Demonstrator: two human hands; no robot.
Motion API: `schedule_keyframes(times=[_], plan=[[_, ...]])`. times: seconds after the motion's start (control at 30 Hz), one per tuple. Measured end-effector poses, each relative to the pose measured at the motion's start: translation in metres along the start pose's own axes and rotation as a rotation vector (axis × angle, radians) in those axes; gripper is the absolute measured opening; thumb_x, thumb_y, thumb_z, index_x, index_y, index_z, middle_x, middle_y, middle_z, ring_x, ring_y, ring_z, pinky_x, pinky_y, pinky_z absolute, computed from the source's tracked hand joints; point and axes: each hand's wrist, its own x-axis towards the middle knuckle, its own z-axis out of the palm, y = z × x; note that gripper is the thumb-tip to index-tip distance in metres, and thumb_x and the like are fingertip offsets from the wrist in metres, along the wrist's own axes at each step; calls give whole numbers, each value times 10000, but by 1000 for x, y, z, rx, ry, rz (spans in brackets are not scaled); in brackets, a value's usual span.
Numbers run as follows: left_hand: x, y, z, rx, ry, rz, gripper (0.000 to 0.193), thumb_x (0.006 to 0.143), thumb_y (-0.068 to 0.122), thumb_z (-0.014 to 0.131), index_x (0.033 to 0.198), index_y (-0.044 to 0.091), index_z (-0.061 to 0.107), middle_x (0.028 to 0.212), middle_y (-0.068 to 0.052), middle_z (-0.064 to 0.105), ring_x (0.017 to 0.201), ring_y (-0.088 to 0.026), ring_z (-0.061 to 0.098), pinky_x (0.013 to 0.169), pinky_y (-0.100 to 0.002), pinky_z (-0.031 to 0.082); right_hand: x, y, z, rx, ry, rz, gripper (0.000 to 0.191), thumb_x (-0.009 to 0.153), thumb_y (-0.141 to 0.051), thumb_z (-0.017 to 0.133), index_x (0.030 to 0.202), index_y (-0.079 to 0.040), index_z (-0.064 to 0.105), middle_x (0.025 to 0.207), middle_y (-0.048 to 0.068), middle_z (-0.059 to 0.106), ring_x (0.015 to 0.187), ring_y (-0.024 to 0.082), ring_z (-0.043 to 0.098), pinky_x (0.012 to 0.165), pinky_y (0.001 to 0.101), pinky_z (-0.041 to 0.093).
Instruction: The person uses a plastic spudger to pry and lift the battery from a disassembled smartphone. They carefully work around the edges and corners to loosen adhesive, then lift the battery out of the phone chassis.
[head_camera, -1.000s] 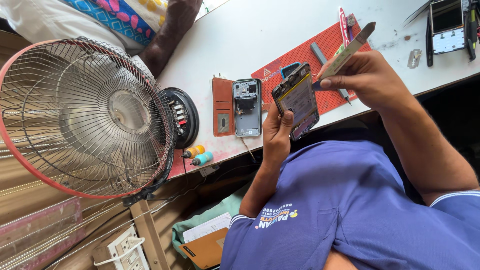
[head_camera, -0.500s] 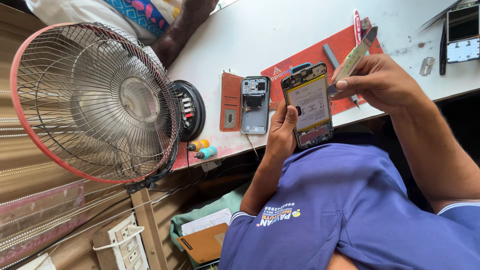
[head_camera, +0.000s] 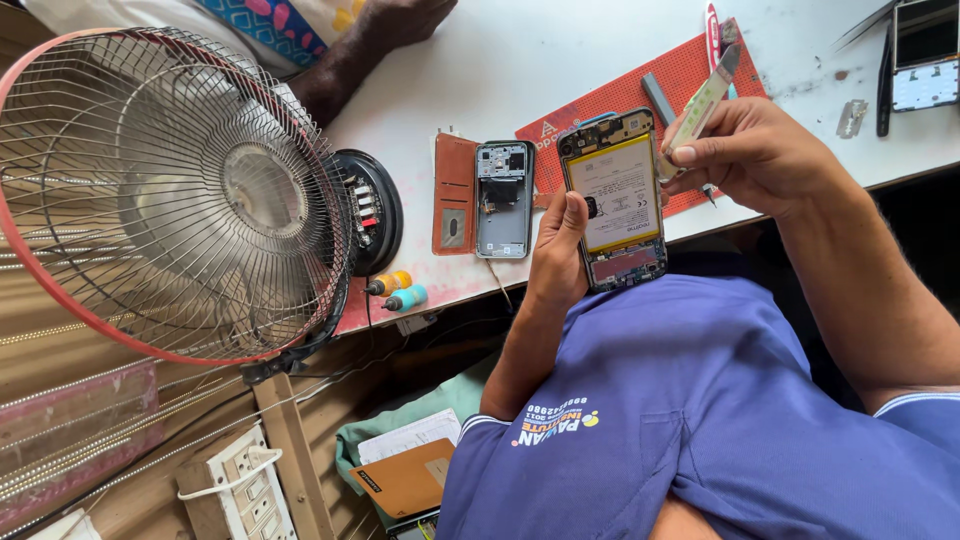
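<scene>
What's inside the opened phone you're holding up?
Inside the back-less black phone in the left hand: a large yellow-edged battery, a circuit board above and a smaller board below. The battery covers whatever lies beneath. The right hand holds a flat pale pry tool at its edge.

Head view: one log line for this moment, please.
left hand: holds opened phone, back off, battery showing | right hand: holds flat pry tool near phone's top edge | behind: red mat, table fan

Single head view, rotated, looks down close over white table (head_camera: 520, 60) edge and lap.
</scene>
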Motion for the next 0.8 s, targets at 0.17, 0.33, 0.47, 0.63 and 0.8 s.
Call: schedule_keyframes(times=[0.17,0.33,0.47,0.63,0.8], plan=[[0,3,-2,-52,16,-8,450,1180,352,433,1458,5,501,1377,-175,624,1260,-246,639,1060,-426,561,1,-2,10,16,38,26,210,948,-64,727,1083,95,698,1037,167,731,937,258,740,871,418,628],[1,10,7,-101,-9,-22,458,1181,355,427,1485,14,459,1414,-216,595,1298,-326,619,1082,-489,558,-4,-12,36,-63,136,-31,212,937,-54,744,1094,81,700,1034,166,740,904,229,748,865,381,636],[1,15,28,-127,6,-21,462,1145,352,411,1517,89,336,1432,-202,557,1292,-342,606,1032,-532,571,-19,-13,74,-602,316,-322,206,986,-33,755,1160,56,691,1072,130,755,975,184,738,901,322,624],[2,21,50,14,57,93,461,1114,109,472,1528,113,268,1446,-225,526,1306,-346,576,1027,-539,551,-28,-15,109,-874,430,-518,186,1056,-6,735,1221,45,665,1106,104,760,1029,167,760,881,287,629],[-3,26,60,98,54,288,541,1093,-44,506,1578,73,295,1474,-283,513,1322,-361,584,1140,-529,543,-52,-18,124,-935,378,-642,140,1026,6,757,1141,37,683,1095,108,737,1003,148,739,886,264,623]])
